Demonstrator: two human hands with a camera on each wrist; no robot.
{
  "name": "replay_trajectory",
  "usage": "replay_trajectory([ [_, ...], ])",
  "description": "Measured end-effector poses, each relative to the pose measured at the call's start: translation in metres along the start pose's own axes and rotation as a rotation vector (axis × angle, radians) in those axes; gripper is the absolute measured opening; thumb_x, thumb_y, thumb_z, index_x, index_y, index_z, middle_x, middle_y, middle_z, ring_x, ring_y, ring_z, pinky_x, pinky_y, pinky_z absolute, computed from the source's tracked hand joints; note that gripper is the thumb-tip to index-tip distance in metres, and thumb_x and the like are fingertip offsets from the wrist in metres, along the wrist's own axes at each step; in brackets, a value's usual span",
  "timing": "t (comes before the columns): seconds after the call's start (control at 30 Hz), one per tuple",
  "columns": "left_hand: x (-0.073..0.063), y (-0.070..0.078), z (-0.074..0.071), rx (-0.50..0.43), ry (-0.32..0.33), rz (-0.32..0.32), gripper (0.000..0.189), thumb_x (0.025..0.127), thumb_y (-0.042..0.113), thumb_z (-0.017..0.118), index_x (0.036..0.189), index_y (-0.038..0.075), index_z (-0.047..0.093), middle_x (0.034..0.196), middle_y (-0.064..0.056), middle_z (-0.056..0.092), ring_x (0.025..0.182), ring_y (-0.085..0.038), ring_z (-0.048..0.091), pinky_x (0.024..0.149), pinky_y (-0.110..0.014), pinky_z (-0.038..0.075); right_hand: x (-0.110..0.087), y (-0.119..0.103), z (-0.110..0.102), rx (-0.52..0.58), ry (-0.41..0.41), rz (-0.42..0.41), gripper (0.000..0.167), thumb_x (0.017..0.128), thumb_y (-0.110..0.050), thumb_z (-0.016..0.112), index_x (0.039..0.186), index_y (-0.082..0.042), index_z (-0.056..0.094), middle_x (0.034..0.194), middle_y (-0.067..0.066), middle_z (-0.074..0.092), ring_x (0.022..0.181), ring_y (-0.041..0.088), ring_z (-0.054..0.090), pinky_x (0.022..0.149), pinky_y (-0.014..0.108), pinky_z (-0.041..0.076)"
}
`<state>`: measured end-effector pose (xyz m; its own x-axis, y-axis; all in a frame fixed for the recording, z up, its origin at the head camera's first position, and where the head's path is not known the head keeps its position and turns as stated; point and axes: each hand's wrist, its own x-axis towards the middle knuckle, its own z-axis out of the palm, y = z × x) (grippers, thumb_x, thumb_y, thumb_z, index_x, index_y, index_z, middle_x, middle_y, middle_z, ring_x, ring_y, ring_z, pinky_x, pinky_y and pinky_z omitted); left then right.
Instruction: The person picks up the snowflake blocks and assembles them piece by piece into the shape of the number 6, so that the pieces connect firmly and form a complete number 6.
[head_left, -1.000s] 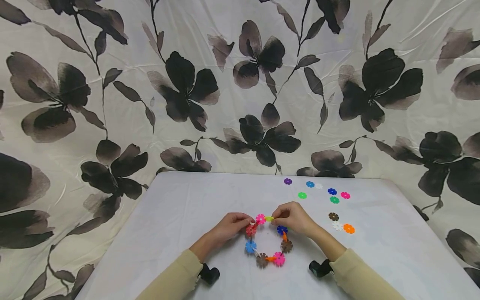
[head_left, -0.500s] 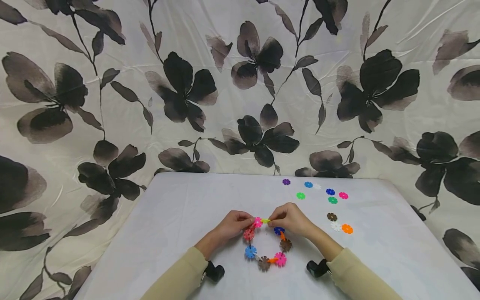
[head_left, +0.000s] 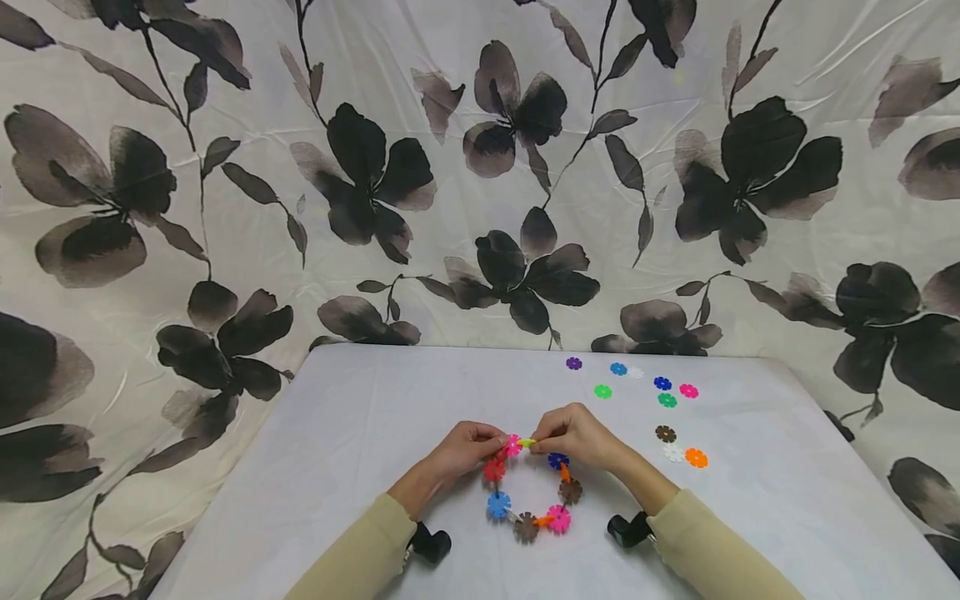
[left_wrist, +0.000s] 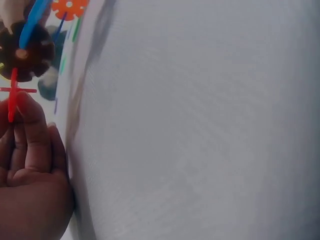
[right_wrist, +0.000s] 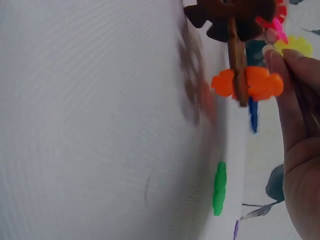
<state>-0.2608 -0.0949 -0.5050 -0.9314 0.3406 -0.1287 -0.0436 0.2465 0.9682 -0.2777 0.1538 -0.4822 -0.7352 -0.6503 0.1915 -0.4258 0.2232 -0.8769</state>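
A ring of interlocking flower-shaped discs hangs between both hands in the head view. My left hand pinches a red disc at the ring's upper left, beside a pink disc. With thumb and forefinger, my right hand grips a yellow disc that joins the pink one. A dark blue disc sits just under the right hand, apart from the yellow one as far as I can see. Lower round the ring come a light blue disc, brown disc and another pink disc.
Loose discs lie at the table's right and back: purple, light green, orange and several others. The white table ends at a floral cloth backdrop. Black wrist cameras are strapped on both sleeves.
The right hand has shifted slightly left with the yellow disc, nearer the left hand. The ring's upper left, with the pink and red discs, has dropped a little. The loose discs stay put.
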Motion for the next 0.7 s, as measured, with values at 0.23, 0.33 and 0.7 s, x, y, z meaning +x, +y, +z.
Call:
replay_trajectory([
  [0.23, 0.0, 0.0, 0.0, -0.006, 0.003, 0.002, 0.024, 0.102, 0.015, 0.065, 0.111, -0.004, 0.075, 0.095, -0.002, 0.075, 0.088, -0.01, 0.06, 0.082, -0.026, 0.051, -0.001, 0.003, 0.003, 0.047, 0.016, 0.024, 0.006, 0.091, 0.0, 0.075, 0.093, 0.001, 0.08, 0.093, 0.016, 0.076, 0.079, 0.015, 0.068, 0.073, 0.025, 0.058],
  [0.33, -0.002, 0.001, 0.0, 0.011, 0.007, -0.004, 0.023, 0.102, 0.016, 0.065, 0.111, -0.003, 0.076, 0.093, -0.001, 0.074, 0.088, -0.01, 0.06, 0.082, -0.026, 0.051, -0.001, 0.004, 0.004, -0.005, 0.035, 0.052, 0.005, 0.09, -0.003, 0.076, 0.093, -0.001, 0.08, 0.092, 0.012, 0.076, 0.078, 0.013, 0.067, 0.073, 0.024, 0.057],
  [0.7, -0.003, 0.004, -0.002, 0.029, -0.024, -0.016, 0.024, 0.102, 0.016, 0.064, 0.113, -0.003, 0.074, 0.092, -0.001, 0.073, 0.085, -0.011, 0.06, 0.079, -0.024, 0.052, -0.019, -0.008, -0.011, -0.198, 0.103, 0.169, 0.019, 0.093, -0.017, 0.076, 0.108, -0.004, 0.076, 0.103, 0.003, 0.075, 0.088, 0.016, 0.071, 0.078, 0.025, 0.057],
])
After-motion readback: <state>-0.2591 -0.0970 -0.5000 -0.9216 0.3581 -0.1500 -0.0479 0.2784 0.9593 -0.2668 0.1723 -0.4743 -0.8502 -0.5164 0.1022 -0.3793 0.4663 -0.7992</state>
